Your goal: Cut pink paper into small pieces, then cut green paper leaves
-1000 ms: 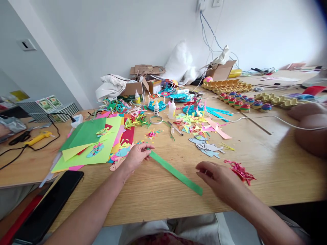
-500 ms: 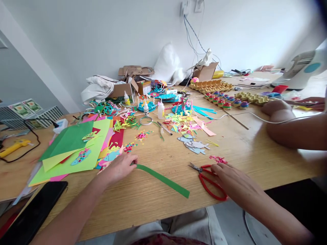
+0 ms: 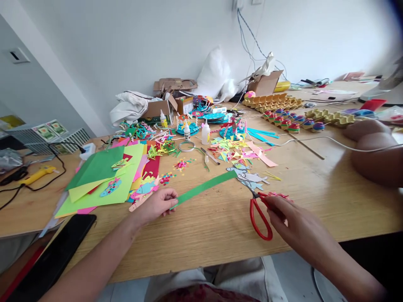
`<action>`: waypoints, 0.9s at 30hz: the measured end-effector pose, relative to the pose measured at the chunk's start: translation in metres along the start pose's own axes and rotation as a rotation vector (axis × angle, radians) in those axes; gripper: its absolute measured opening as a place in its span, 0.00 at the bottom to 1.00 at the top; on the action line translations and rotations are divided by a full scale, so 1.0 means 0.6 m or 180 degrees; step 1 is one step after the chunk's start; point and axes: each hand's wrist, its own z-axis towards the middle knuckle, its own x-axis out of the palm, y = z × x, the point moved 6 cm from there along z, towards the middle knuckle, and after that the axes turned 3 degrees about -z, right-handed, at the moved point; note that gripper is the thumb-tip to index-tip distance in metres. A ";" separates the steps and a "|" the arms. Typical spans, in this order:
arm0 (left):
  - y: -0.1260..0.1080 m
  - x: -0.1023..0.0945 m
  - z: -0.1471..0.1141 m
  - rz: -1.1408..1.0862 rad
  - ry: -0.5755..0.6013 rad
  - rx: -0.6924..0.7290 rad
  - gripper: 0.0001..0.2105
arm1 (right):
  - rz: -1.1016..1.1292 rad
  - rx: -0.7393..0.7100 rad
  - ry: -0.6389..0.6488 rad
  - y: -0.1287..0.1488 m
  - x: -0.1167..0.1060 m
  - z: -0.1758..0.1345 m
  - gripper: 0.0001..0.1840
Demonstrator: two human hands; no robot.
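Observation:
Pinched at its near end by my left hand (image 3: 160, 203), a green paper strip (image 3: 206, 187) slants up and away to the right. My right hand (image 3: 288, 214) grips one red handle of the scissors (image 3: 260, 220); the other handle loop hangs free below. The blades point up and left, near the cut-out paper fish (image 3: 252, 179), apart from the strip. Small pink paper bits (image 3: 278, 194) lie partly hidden behind my right hand. Left of my left hand are more decorated fish cut-outs (image 3: 145, 187) and a stack of coloured paper sheets (image 3: 94, 172).
A black phone (image 3: 59, 247) lies at the left front edge. Glue bottles (image 3: 205, 134), paper scraps (image 3: 234, 147) and painted egg-carton pieces (image 3: 292, 121) stand farther back. A white cable (image 3: 330, 140) crosses the right side, where another person's arm (image 3: 374, 155) rests.
My right hand has lifted the scissors off the table. My left hand has raised the green strip, swinging its free end up and away. The view has shifted slightly left.

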 end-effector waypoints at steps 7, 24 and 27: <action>0.014 0.022 -0.005 -0.0087 0.0075 -0.0305 0.09 | 0.1388 0.0022 0.0265 0.040 -0.016 -0.031 0.15; 0.003 0.050 -0.048 -0.1061 0.0361 -0.0082 0.08 | 0.3656 0.0308 0.1215 0.095 0.050 -0.041 0.20; 0.001 0.057 -0.063 -0.1316 0.0513 -0.0063 0.09 | 0.3169 0.0409 0.0695 0.077 0.055 -0.014 0.14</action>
